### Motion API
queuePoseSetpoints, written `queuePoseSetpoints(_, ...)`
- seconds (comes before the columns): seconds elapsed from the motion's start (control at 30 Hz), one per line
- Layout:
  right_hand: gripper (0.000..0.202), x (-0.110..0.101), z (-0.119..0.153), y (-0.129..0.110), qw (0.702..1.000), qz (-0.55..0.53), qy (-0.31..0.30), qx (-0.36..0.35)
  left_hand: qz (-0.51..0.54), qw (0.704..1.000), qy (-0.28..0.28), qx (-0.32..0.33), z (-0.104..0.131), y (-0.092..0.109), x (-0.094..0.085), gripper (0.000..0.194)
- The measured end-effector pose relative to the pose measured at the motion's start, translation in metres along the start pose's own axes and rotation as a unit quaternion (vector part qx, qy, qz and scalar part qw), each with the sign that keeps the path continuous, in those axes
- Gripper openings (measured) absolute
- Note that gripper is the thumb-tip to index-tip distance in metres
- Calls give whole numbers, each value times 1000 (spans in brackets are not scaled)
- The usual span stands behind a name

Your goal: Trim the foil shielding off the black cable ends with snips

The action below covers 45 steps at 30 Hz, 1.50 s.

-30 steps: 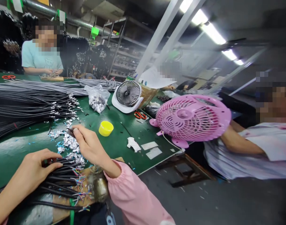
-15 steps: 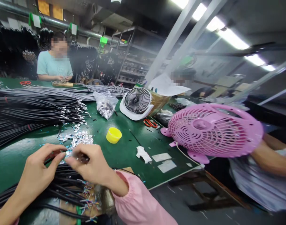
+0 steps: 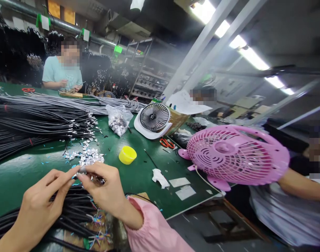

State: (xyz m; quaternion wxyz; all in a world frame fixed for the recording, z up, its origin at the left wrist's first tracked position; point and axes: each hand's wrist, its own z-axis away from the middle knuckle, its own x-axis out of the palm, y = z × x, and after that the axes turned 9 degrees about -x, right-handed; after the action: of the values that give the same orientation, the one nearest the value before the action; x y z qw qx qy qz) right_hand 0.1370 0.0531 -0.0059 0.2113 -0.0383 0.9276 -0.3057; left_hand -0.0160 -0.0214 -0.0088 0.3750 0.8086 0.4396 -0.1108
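My left hand (image 3: 45, 199) and my right hand (image 3: 104, 187) meet fingertip to fingertip above the front of the green table. Between the left fingertips is the dark end of a cable; the right thumb and forefinger pinch something small, too hidden to name. Just beyond them lies a pile of silvery foil pieces (image 3: 90, 156). Beneath the hands runs a bundle of black cables (image 3: 73, 213) with stripped, coloured wire ends (image 3: 98, 218). More black cables (image 3: 44, 120) with white-tipped ends are stacked at the left.
A yellow cup (image 3: 127, 155), bag of parts (image 3: 119, 120), white fan (image 3: 154, 117), red scissors (image 3: 167, 143) and paper pieces (image 3: 160, 177) lie on the table (image 3: 139, 175). A pink fan (image 3: 235, 154) stands right, beside a person's arm. Another person (image 3: 62, 73) sits across.
My fingertips have come closer together, and the left fingers now reach further over the right ones. The person across has raised one hand. The view has shifted slightly.
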Motion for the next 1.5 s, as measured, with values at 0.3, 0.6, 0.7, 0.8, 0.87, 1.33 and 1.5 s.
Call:
queuePoseSetpoints(0.3, 15, 0, 3, -2, 1000, -5, -19, -10, 12, 999, 22, -39, 3, -1, 1, 17)
queuePoseSetpoints(0.6, 24, -5, 2, -9, 990, -42, -72, 115, 56, 994, 14, -95, -5, 9, 0, 24)
queuePoseSetpoints(0.7, 23, -7, 1, -12, 994, 2, -73, 81, 82, 986, 12, -144, -8, 13, -2, 34)
queuePoseSetpoints(0.8, 17, -8, 3, -13, 996, 46, -75, 0, 94, 982, 8, -163, -9, 16, -3, 36)
queuePoseSetpoints(0.87, 19, -8, 5, -11, 993, 57, -85, -50, 94, 982, 9, -166, -8, 17, -2, 34)
queuePoseSetpoints(1.33, 33, -8, 6, -8, 981, 116, -91, -128, 110, 976, -32, -186, -7, 13, -1, 30)
queuePoseSetpoints(1.5, 38, -10, 8, -8, 981, 107, -115, -112, 195, 944, -154, -219, -11, 6, -8, 44)
